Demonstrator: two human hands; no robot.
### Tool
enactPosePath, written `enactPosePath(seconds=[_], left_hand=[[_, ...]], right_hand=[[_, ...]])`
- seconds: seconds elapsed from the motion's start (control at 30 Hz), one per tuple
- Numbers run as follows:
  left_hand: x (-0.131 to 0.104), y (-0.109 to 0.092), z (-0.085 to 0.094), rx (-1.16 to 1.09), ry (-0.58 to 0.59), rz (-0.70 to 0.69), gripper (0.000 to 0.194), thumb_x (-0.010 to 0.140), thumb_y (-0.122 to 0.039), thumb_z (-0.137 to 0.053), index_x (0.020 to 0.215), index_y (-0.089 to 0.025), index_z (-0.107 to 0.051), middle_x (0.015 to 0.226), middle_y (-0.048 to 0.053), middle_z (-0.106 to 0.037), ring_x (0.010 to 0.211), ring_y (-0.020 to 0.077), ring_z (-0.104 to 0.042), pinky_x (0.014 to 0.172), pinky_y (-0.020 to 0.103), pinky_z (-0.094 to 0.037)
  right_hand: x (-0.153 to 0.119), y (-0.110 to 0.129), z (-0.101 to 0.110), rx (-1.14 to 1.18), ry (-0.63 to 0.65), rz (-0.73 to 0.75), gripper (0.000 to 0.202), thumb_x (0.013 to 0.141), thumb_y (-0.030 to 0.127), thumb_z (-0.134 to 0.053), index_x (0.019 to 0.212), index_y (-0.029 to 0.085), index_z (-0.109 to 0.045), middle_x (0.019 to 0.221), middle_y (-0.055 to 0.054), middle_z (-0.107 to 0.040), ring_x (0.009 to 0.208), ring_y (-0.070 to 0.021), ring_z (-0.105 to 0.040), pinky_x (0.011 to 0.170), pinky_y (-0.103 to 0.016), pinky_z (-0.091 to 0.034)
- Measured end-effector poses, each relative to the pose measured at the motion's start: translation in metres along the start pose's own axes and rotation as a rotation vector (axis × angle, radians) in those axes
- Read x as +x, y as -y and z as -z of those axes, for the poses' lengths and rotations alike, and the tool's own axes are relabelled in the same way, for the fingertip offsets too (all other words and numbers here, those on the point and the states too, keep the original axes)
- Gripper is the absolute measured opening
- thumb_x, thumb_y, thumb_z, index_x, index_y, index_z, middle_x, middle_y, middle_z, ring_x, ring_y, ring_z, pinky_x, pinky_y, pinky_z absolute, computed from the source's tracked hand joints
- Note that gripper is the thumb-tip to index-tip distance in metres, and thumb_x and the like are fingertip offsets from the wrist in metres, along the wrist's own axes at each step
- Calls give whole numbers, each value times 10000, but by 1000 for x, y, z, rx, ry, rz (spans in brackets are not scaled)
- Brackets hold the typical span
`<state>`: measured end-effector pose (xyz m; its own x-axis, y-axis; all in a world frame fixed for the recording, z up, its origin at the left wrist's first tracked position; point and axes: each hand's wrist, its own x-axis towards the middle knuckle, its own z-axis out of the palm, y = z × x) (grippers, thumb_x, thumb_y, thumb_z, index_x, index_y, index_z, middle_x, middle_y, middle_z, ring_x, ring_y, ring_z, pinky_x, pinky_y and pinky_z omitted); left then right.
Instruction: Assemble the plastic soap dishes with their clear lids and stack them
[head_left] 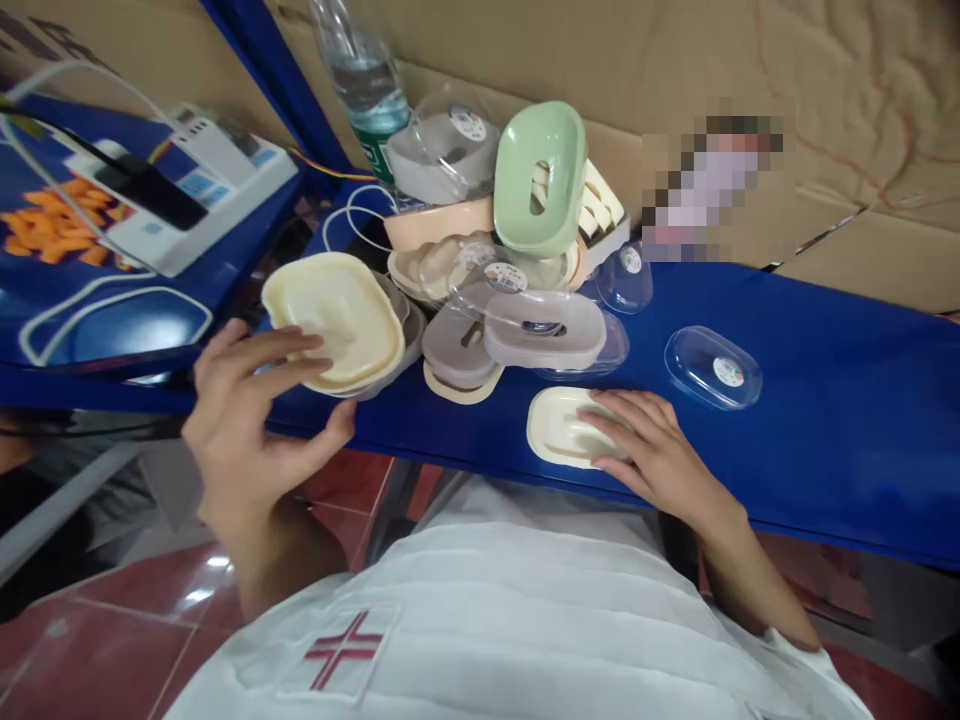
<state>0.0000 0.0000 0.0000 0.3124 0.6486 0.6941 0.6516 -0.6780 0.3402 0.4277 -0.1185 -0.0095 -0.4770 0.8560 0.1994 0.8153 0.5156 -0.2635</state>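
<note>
Two cream dishes are under the hands on my remote feed. Item one, the large cream dish (341,315), sits tilted atop grey ware near the desk's (840,430) front edge, left of the pile. The left hand (262,420) has its fingers over the rim and its thumb spread apart below; whether they grip, I cannot tell. Item two, the small cream dish (559,428), lies just inside the front edge. The right hand (652,440) lays slightly parted fingers over its right end; I cannot confirm a clamp.

I further count one green dish (564,190) topping the pile, one water bottle (365,85) at the rear edge, and at least three grey dishes (551,352). One clear lid (701,367) lies apart, right of the pile. The widest open room I find runs from that lid toward the desk's right end.
</note>
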Motion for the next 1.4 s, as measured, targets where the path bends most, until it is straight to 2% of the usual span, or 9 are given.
enactPosePath(seconds=[0.1, 0.23, 0.33, 0.43, 0.57, 0.83, 1.0, 1.23, 1.4], left_hand=[[-1, -11, 4, 18, -35, 25, 612, 825, -203, -758, 1405, -377, -669, 1475, -36, -693, 1366, 376, -647, 1301, 691, -395], [-3, -35, -5, -67, -109, -221, 578, 842, -154, -756, 1379, -358, -689, 1416, -10, -721, 1236, 280, -712, 1208, 583, -539], [-1, -63, -28, -289, 155, -390, 400, 883, -160, -803, 1258, -262, -705, 1247, 37, -769, 1131, 217, -742, 1047, 472, -652], [6, -87, -59, -308, 424, -491, 364, 970, -224, -778, 1322, -226, -684, 1334, 101, -748, 1274, 258, -697, 1123, 480, -596], [12, -97, -88, -306, 548, -575, 359, 1007, -320, -765, 1338, -202, -691, 1403, 132, -720, 1335, 283, -662, 1196, 494, -521], [7, -90, -99, -308, 528, -529, 236, 1050, -335, -708, 1229, -182, -706, 1220, 105, -759, 1225, 263, -688, 1097, 438, -563], [9, -88, -99, -360, 500, -487, 131, 1040, -299, -719, 1102, -184, -706, 1095, 75, -758, 1108, 234, -703, 994, 386, -598], [7, -91, -93, -265, 275, -547, 295, 961, -290, -809, 1236, -219, -728, 1234, 105, -730, 1181, 262, -679, 1083, 463, -591], [5, -93, -93, -162, 133, -549, 435, 876, -246, -890, 1282, -277, -740, 1283, 94, -705, 1212, 252, -676, 1180, 487, -548]], right_hand=[[-1, 0, 0, -2, 26, 0, 514, 1082, 467, -636, 1535, 233, -570, 1591, -156, -595, 1439, -343, -558, 1202, -591, -414], [1, 2, -2, 11, 27, -6, 536, 1069, 474, -656, 1537, 228, -568, 1594, -161, -587, 1445, -349, -552, 1202, -590, -417], [0, 4, -1, 49, 7, -18, 476, 1082, 396, -650, 1527, 247, -574, 1589, -147, -593, 1449, -334, -556, 1187, -572, -437], [0, 4, 8, 68, -89, -5, 445, 1086, 283, -632, 1526, 264, -569, 1561, -140, -619, 1429, -311, -583, 1159, -548, -469], [12, 0, 32, -36, -173, 76, 478, 1064, 221, -648, 1535, 245, -569, 1513, -148, -665, 1378, -308, -629, 1119, -514, -501], [85, -27, 47, -272, -142, 269, 466, 1080, 403, -654, 1472, 152, -643, 1474, -161, -702, 1365, -318, -633, 1119, -474, -468], [104, -36, 42, -240, -114, 301, 338, 1092, 282, -626, 1401, 174, -712, 1316, -114, -788, 1233, -260, -693, 1085, -444, -467], [59, -10, 73, -174, -160, 288, 388, 1095, 265, -623, 1478, 215, -657, 1227, -75, -812, 1137, -240, -718, 1048, -435, -506], [6, 6, 54, -120, -239, 247, 379, 1038, 206, -709, 1416, 201, -681, 1132, -61, -827, 1064, -225, -736, 970, -412, -542]])
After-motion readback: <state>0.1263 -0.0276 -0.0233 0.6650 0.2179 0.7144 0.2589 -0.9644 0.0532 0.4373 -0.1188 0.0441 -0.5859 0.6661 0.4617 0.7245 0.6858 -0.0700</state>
